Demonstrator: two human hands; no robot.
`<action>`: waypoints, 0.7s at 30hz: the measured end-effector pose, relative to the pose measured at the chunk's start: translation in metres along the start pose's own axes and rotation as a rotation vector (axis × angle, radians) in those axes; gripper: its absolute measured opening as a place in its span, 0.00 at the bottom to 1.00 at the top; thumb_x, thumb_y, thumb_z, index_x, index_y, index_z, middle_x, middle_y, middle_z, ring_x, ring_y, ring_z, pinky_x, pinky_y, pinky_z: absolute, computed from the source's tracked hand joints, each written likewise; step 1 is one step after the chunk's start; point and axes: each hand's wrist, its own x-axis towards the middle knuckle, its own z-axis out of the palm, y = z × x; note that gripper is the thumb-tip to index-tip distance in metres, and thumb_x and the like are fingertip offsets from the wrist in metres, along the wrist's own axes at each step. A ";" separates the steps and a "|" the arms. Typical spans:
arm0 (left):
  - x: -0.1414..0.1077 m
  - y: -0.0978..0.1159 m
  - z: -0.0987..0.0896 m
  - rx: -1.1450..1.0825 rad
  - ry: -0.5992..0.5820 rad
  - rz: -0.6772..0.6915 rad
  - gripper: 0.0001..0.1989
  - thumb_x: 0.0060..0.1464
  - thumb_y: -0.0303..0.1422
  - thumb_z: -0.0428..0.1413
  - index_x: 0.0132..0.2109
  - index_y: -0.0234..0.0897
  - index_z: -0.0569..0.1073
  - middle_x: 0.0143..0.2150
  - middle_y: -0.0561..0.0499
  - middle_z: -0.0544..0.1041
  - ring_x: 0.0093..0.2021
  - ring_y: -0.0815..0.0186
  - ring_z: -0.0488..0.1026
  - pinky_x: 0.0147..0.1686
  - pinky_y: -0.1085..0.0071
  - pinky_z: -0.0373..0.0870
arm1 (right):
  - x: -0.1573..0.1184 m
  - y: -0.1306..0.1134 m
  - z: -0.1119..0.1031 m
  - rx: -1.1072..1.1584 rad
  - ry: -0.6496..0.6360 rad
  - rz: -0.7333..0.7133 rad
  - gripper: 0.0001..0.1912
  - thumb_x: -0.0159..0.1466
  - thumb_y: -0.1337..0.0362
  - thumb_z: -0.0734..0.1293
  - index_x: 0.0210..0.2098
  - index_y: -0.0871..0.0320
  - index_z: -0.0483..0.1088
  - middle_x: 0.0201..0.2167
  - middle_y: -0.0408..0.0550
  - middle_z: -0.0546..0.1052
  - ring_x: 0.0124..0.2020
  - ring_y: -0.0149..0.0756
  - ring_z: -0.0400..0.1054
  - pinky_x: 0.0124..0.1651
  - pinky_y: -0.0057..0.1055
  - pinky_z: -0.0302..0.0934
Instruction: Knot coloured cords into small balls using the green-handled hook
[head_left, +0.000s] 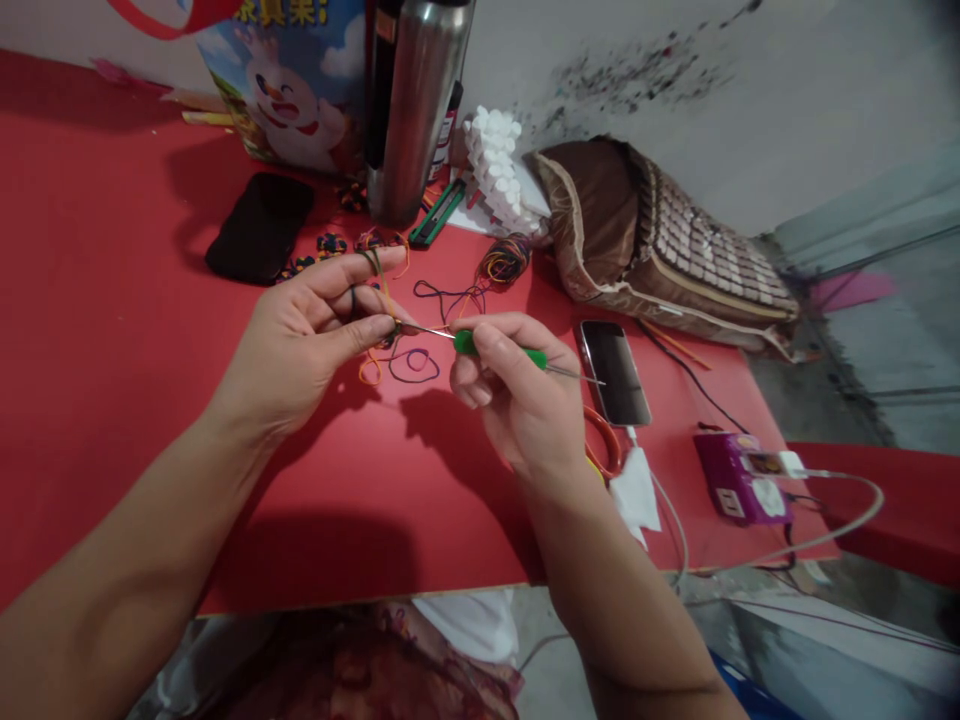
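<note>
My left hand (pixel 300 325) pinches a small piece of dark and orange cord between thumb and fingers, with yarn looped round the raised index finger. A crochet hook with a green grip (pixel 536 357) lies in my right hand (pixel 521 385), its fingers closed round the grip. The hook's thin metal tip points left and meets the cord at my left thumb. Loose multicoloured cord (pixel 412 366) curls on the red table below and behind the hands. A wound bundle of the same cord (pixel 507 258) sits behind my right hand.
Behind are a steel flask (pixel 422 110), a cartoon bag (pixel 300 90), a black phone (pixel 260 227), a green cutter (pixel 438 214) and knotted pieces. To the right are a brown cushion (pixel 667 240), a charging phone (pixel 615 374), scissors handles (pixel 602 440) and a purple box (pixel 739 478).
</note>
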 end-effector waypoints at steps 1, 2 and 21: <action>0.000 0.000 0.001 -0.016 0.003 0.001 0.24 0.52 0.19 0.73 0.52 0.48 0.90 0.34 0.54 0.84 0.35 0.68 0.80 0.39 0.76 0.81 | 0.001 -0.001 0.000 0.022 -0.006 0.020 0.06 0.66 0.58 0.81 0.37 0.53 0.87 0.21 0.37 0.79 0.18 0.21 0.59 0.21 0.23 0.59; 0.000 -0.001 0.002 -0.035 0.008 0.006 0.23 0.52 0.19 0.73 0.52 0.47 0.91 0.34 0.54 0.84 0.34 0.69 0.80 0.39 0.76 0.81 | 0.001 -0.001 0.001 0.044 -0.015 0.036 0.06 0.65 0.58 0.81 0.37 0.53 0.87 0.21 0.37 0.79 0.18 0.21 0.58 0.21 0.22 0.58; 0.001 -0.004 0.000 -0.049 -0.005 0.042 0.20 0.54 0.25 0.76 0.52 0.48 0.90 0.34 0.54 0.86 0.33 0.69 0.80 0.38 0.73 0.80 | -0.005 0.007 -0.012 -0.318 -0.022 -0.276 0.07 0.67 0.59 0.81 0.46 0.45 0.89 0.30 0.40 0.85 0.27 0.29 0.75 0.34 0.29 0.74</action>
